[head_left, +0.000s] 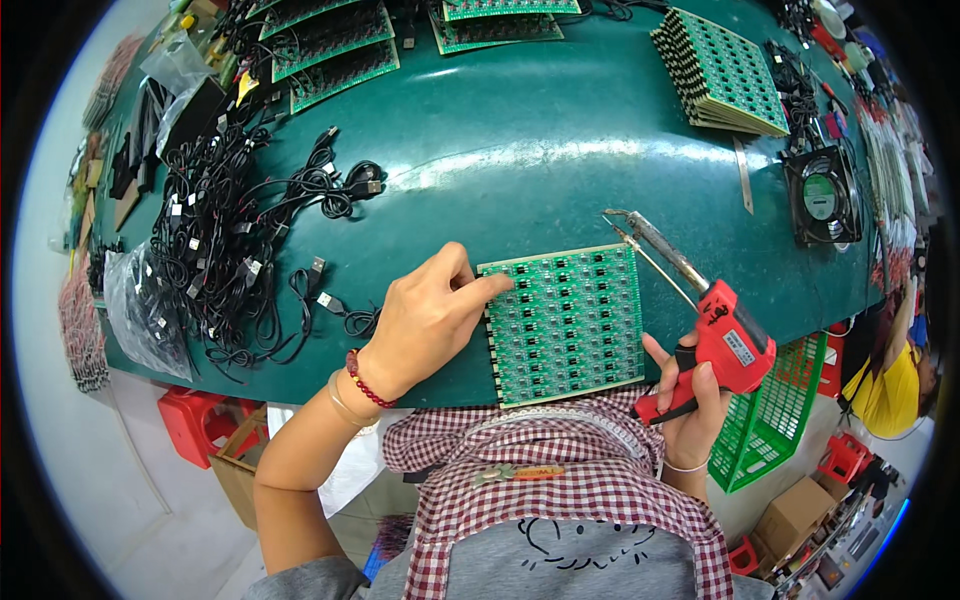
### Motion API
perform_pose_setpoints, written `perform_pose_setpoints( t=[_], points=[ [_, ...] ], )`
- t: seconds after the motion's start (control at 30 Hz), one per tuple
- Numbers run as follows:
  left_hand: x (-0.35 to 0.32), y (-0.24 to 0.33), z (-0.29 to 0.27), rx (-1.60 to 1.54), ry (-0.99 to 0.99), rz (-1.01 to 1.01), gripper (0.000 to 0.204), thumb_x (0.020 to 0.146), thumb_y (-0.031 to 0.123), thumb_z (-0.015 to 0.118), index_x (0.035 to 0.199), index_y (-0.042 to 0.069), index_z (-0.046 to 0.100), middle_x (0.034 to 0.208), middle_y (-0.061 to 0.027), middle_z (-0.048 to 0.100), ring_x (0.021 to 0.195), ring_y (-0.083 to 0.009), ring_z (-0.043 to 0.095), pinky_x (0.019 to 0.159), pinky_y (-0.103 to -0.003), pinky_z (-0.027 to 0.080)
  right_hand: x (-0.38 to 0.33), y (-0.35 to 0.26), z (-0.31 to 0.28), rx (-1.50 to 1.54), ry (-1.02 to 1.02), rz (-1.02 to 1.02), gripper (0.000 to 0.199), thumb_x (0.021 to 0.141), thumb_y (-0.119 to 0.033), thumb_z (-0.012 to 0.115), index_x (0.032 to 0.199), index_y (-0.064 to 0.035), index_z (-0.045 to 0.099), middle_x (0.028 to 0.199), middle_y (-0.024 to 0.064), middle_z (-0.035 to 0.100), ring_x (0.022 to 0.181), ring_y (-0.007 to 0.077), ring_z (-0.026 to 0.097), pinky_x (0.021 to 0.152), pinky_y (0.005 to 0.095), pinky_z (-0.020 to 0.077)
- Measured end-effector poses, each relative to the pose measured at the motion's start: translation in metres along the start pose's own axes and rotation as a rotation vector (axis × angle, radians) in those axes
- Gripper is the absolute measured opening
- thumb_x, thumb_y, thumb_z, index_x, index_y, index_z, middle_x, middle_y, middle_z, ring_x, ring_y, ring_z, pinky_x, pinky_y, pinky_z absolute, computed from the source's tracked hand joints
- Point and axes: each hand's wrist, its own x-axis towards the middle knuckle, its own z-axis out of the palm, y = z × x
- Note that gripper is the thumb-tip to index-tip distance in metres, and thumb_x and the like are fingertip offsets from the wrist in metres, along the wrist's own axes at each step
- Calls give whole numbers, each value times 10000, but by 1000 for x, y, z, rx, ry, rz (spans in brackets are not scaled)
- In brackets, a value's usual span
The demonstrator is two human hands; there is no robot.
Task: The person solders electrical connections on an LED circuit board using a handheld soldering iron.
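A green circuit board panel (566, 325) with rows of small black parts lies at the table's near edge, in front of my body. My left hand (432, 312) is at its left edge. The index finger reaches over the upper left corner and rests on the board, the other fingers are curled, and the thumb is hidden. My right hand (700, 410) is wrapped around the handle of a red soldering gun (735, 345). Its metal tip points up and left, by the board's upper right corner.
Tangled black USB cables (215, 235) cover the left of the green table (500, 170). Stacked boards (720, 75) stand at the far right, more boards (335, 50) at the far left. A black fan (822, 195) sits right, near a metal ruler (744, 175). A green crate (770, 410) stands below.
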Motion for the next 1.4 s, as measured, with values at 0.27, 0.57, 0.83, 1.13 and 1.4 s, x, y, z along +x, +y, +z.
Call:
perform_pose_setpoints(
  t=[0.27, 0.57, 0.83, 1.13, 1.4],
  points=[
    [10, 2, 2, -267, 44, -242, 165, 752, -47, 618, 902, 21, 606, 761, -86, 508, 614, -215, 553, 544, -316, 458, -25, -5, -7, -271, -96, 123, 518, 869, -368, 639, 1161, 29, 481, 671, 89, 543, 501, 136, 504, 587, 336, 526],
    [17, 1, 5, -166, -6, -232, 127, 731, -31, 617, 781, 10, 507, 775, -118, 511, 653, -292, 554, 563, -372, 454, -30, 11, 6, -498, -212, 108, 433, 872, -354, 634, 1031, 38, 541, 649, 88, 567, 526, 134, 520, 480, 255, 409],
    [17, 2, 9, -125, 28, -219, 153, 708, -47, 618, 766, 13, 489, 753, -113, 501, 608, -286, 529, 532, -366, 429, -32, 17, -5, -509, -270, 172, 209, 848, -101, 654, 1033, -11, 623, 884, 55, 644, 781, 147, 611, 682, 304, 496],
    [16, 1, 10, -102, 31, -214, 155, 702, -38, 614, 758, 19, 482, 749, -112, 490, 639, -298, 531, 552, -381, 436, -34, 20, -4, -615, -284, 138, 224, 845, -109, 649, 1042, -7, 615, 887, 60, 643, 781, 152, 607, 675, 309, 487],
    [15, 1, 10, -100, 23, -212, 147, 712, -23, 610, 755, 19, 476, 749, -111, 487, 652, -296, 534, 561, -390, 439, -32, 4, 6, -420, -264, 166, 160, 871, -116, 629, 971, 3, 592, 783, 30, 589, 702, 118, 555, 640, 283, 464]
  ],
)
